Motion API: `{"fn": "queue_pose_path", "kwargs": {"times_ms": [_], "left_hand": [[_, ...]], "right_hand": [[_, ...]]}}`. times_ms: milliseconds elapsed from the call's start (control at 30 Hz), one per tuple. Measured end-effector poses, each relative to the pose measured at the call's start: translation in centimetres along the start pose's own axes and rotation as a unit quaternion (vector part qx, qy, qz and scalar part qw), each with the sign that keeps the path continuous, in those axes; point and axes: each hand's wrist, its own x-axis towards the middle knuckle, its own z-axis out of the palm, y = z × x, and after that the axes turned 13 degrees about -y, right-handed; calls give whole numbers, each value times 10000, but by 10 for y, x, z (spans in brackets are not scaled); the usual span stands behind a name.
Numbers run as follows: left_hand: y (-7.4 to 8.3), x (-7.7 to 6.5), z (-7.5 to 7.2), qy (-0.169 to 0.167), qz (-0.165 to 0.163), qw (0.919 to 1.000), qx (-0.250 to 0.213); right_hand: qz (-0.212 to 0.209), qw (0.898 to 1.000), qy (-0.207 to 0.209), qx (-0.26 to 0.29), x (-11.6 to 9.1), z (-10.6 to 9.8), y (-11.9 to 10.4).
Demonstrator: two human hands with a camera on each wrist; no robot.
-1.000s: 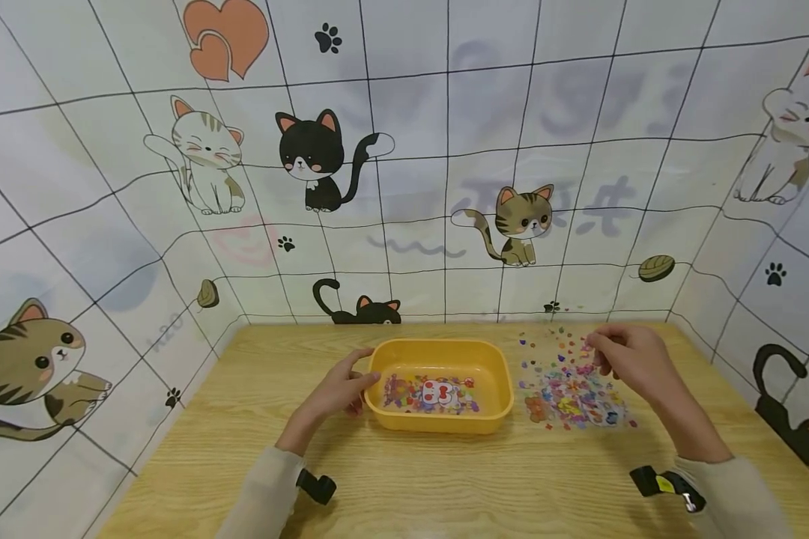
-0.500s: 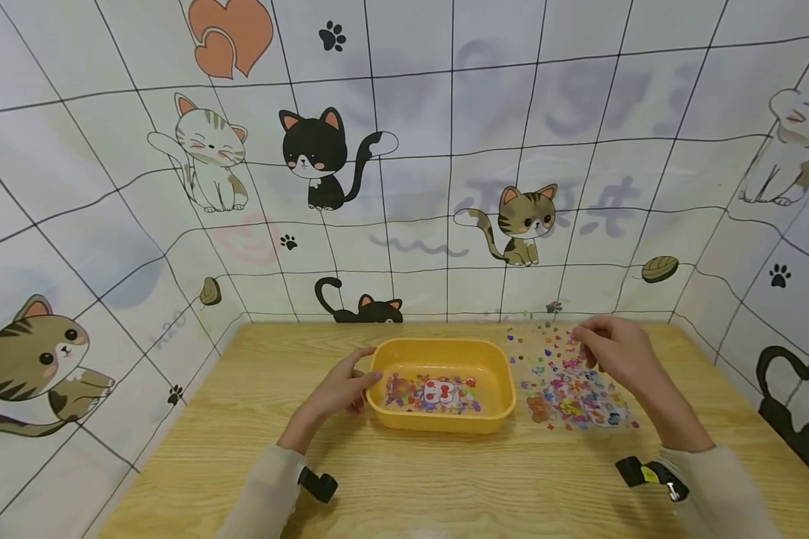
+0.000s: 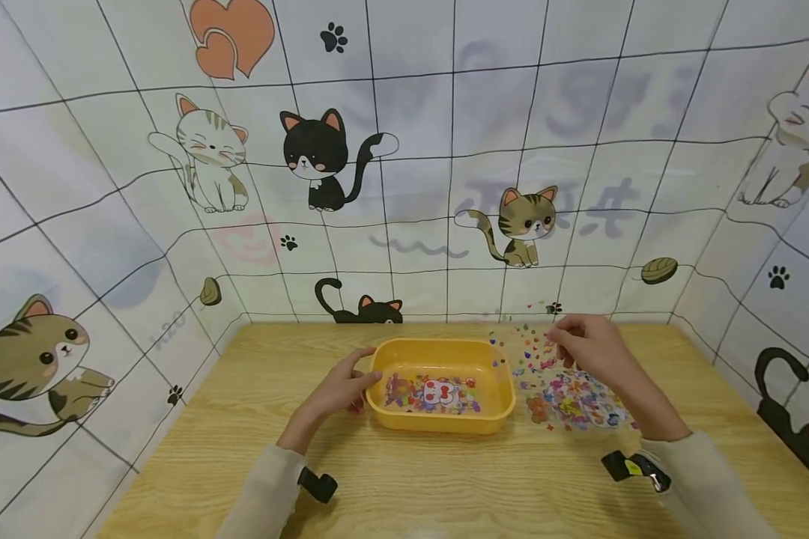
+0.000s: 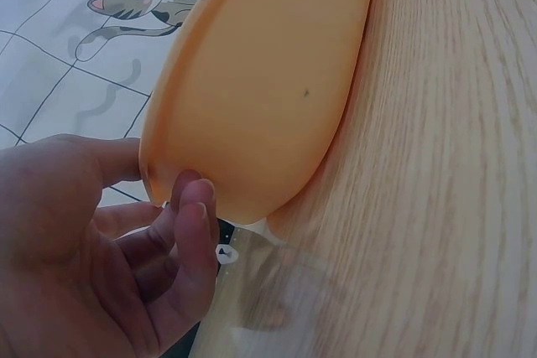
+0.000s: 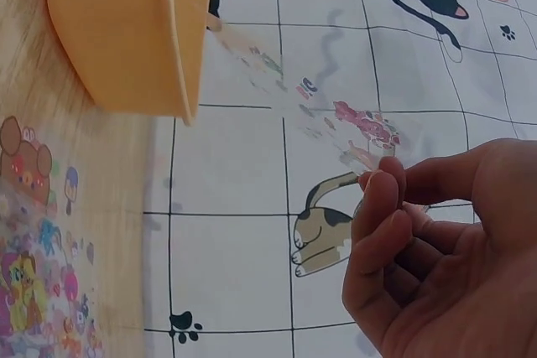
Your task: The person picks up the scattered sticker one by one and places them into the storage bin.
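Observation:
A yellow plastic tray [image 3: 440,424] stands on the table, with a clear, colourful sticker sheet [image 3: 404,393] lying in it, a white rabbit-like figure on top. My left hand [image 3: 337,385] grips the tray's left end, thumb over the rim and fingers outside, as the left wrist view also shows. My right hand [image 3: 596,352] pinches a clear sheet dotted with small coloured stickers [image 5: 367,121] between thumb and fingertips. That sheet is lifted, tilted nearly edge-on in the right wrist view, and its left part overlaps the tray's right rim. Below it lies a pile of printed clear sheets [image 3: 576,400].
The wooden table [image 3: 404,486] ends at the back against a white gridded cloth wall [image 3: 404,187] printed with cats. Cloth also encloses both sides. A bear sticker [image 5: 25,165] lies at the edge of the sheet pile.
My right hand has moved left and slightly up with the pinched sticker sheet, from over the pile toward the tray. My left hand and the tray have stayed in place.

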Motion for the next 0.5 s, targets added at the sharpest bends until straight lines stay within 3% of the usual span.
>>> {"fn": "queue_pose_path", "kwargs": {"times_ms": [500], "left_hand": [[1,-1,1,-23,7,10000,-47]], "right_hand": [[-138,9947,-784,650,12,11,-4]]}}
